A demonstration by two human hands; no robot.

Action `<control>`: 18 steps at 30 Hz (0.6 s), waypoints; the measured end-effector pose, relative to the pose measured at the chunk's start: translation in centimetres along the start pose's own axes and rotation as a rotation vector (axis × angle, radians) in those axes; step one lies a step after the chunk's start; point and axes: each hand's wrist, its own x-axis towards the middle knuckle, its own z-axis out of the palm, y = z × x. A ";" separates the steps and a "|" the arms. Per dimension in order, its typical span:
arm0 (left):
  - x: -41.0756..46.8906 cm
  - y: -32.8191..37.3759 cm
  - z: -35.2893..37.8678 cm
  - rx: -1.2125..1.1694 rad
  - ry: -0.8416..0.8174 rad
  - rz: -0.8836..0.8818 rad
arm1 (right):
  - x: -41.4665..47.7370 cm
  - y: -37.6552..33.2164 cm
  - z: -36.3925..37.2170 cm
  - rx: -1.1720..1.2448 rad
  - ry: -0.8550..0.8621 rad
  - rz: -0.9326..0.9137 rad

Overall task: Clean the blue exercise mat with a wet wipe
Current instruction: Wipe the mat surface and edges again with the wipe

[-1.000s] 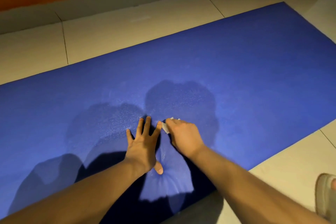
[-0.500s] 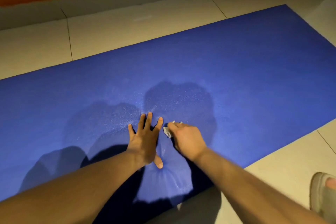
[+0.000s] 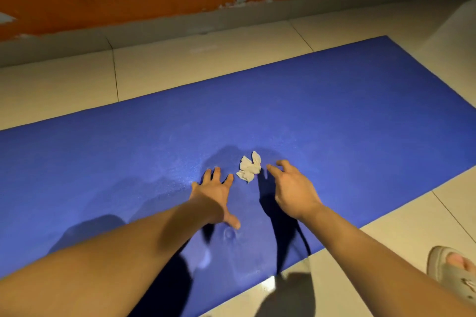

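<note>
The left forearm (image 3: 123, 252) and right forearm (image 3: 373, 247) are bare; one foot wears a beige open-toed sandal (image 3: 456, 283).

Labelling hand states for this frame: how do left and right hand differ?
Left hand lies palm-down with fingers splayed on the blue mat; right hand has fingers loosely curled. Left hand sits left of the crumpled wipe; right hand sits right of it, fingertips close. Shared: neither holds the wipe.

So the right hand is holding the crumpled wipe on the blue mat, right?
Not quite. The head view shows the right hand holding nothing, fingers open just beside the crumpled wipe, which lies loose on the blue mat.
</note>
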 end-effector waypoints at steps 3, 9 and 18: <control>0.2 0.7 -0.7 -0.104 0.316 0.059 | -2.4 1.5 0.1 -0.179 -0.208 0.200; 2.8 3.7 1.3 -0.124 0.274 0.360 | -3.8 1.7 2.4 -0.323 -0.441 0.239; 5.6 3.8 1.8 0.022 0.272 0.336 | -2.7 0.6 2.5 -0.415 -0.471 0.234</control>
